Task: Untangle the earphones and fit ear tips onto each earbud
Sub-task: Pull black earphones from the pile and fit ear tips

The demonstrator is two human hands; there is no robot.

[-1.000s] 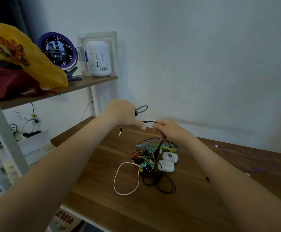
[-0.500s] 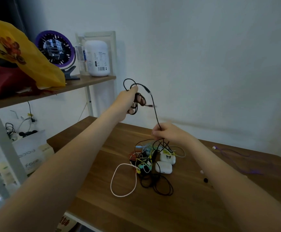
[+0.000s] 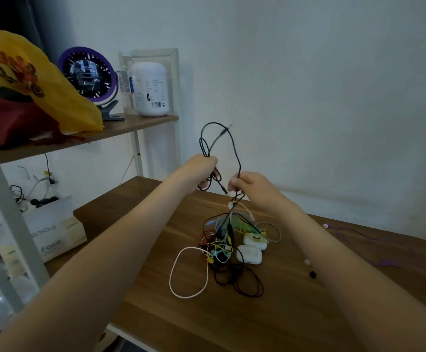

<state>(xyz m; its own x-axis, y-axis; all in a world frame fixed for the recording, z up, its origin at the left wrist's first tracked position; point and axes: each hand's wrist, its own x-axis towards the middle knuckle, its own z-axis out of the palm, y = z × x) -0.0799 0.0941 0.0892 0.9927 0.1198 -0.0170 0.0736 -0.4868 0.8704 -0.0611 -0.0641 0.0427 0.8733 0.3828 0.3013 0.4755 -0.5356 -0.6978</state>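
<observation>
A black earphone cable (image 3: 234, 146) loops up above my two hands. My left hand (image 3: 201, 171) grips a bunch of its loops, held above the table. My right hand (image 3: 247, 185) pinches the same cable a little to the right, and the wire runs down from it into a tangled pile of earphones (image 3: 222, 245) in black, white, yellow, red and teal on the wooden table (image 3: 156, 313). A white cable loop (image 3: 181, 275) lies at the pile's left. A small white ear tip (image 3: 307, 261) and a black ear tip (image 3: 312, 274) lie to the right.
Two white earbud cases (image 3: 249, 254) sit beside the pile. Purple earphones (image 3: 359, 240) lie at the table's right. A shelf (image 3: 85, 138) on the left holds a yellow bag, a purple fan and a white jar. A tissue box (image 3: 52, 235) stands below it.
My left hand first rose with the black cable, then came down and toward my right hand. My right hand lifted from the pile, pulling the wire up. The cable's loops stand taller.
</observation>
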